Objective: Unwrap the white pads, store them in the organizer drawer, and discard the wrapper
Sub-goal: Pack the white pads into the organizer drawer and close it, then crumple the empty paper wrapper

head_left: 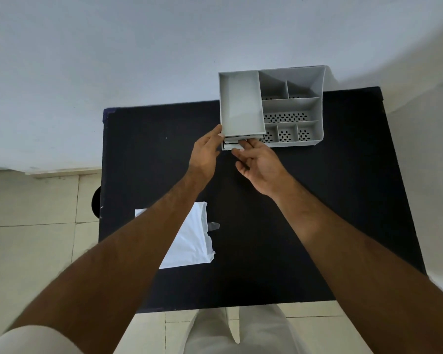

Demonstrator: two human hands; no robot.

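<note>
Currently pinching shallow drawer (228, 147) of grey plastic organizer (320, 111) with right hand (261, 162), bracing with straight-fingered left hand (206, 152), leaving white plastic-wrapped pad packet (189, 241) near-left, beneath left forearm.

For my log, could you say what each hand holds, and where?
The right hand pinches the drawer by its front; left hand braces the organizer at its front-left corner.

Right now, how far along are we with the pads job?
Nothing looks finished. In hand: the left hand touches the organizer while the right hand pinches the barely opened drawer. Remaining: the white package on the table looks still wrapped; unwrap, store pads, discard wrapper.
</note>
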